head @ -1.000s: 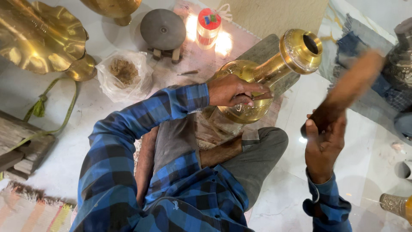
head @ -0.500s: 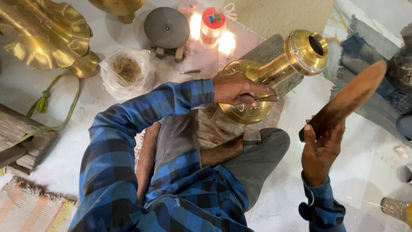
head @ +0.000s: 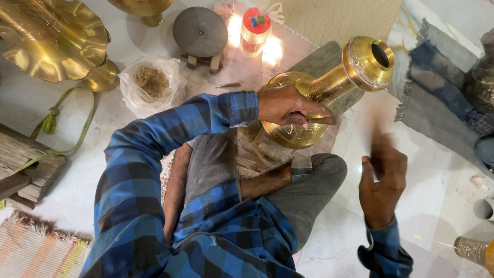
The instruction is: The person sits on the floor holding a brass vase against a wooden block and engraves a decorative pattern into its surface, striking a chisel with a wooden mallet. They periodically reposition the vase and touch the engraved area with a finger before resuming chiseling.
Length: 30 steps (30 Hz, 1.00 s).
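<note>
Left hand (head: 288,107) fingers clamp the brass vase (head: 329,87); bare floor (head: 442,175) at three o'clock; right hand (head: 382,183) blurred, fingers' grip unreadable.

fluted brass dish (head: 51,38) | plastic bag (head: 152,85) (brown stuff inside) | round stool (head: 199,32) | red-lidded jar (head: 256,31)

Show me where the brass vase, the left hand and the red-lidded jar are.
brass vase (head: 371,59), head view, on its wide mouth rim.
left hand (head: 288,105), head view, on its back.
red-lidded jar (head: 256,23), head view, on its lid.
</note>
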{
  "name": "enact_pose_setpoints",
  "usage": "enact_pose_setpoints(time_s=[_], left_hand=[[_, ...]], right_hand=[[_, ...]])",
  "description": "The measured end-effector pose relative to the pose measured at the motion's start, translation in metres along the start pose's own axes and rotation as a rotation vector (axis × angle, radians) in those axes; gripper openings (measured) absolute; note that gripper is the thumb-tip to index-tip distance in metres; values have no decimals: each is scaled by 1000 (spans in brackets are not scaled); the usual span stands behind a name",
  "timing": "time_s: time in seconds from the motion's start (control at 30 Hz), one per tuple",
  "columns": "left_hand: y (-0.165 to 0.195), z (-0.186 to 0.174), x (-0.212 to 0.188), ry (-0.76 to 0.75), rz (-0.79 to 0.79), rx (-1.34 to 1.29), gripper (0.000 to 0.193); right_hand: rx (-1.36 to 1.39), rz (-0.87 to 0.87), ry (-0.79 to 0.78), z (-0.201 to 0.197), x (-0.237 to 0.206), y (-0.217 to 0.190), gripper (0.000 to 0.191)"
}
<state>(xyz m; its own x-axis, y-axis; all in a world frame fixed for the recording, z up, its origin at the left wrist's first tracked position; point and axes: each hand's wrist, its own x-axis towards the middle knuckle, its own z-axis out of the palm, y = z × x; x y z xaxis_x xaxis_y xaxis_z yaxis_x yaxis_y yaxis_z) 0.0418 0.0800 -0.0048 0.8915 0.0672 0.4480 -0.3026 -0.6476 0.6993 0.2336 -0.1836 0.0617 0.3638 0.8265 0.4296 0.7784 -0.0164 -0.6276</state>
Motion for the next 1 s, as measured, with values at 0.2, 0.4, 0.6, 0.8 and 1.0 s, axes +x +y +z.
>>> enact_pose_setpoints(time_s=[0.2, 0.4, 0.6, 0.8, 1.0], left_hand=[[9, -6, 5, -40, -65, 26, 60], [9, -7, 9, -100, -114, 14, 61], [6, -6, 9, -111, -97, -22, 60], [2, -6, 7, -91, -56, -43, 60], [-1, 11, -16, 145, -128, 87, 54]], right_hand=[[-14, -70, 19, -1, -6, 2, 67], [107, 3, 51, -3, -19, 12, 58], [-85, -85, 142, 3, -34, 18, 63], [-524, -128, -45, 2, -47, 27, 66], [-511, -41, -234, -1, -51, 31, 66]])
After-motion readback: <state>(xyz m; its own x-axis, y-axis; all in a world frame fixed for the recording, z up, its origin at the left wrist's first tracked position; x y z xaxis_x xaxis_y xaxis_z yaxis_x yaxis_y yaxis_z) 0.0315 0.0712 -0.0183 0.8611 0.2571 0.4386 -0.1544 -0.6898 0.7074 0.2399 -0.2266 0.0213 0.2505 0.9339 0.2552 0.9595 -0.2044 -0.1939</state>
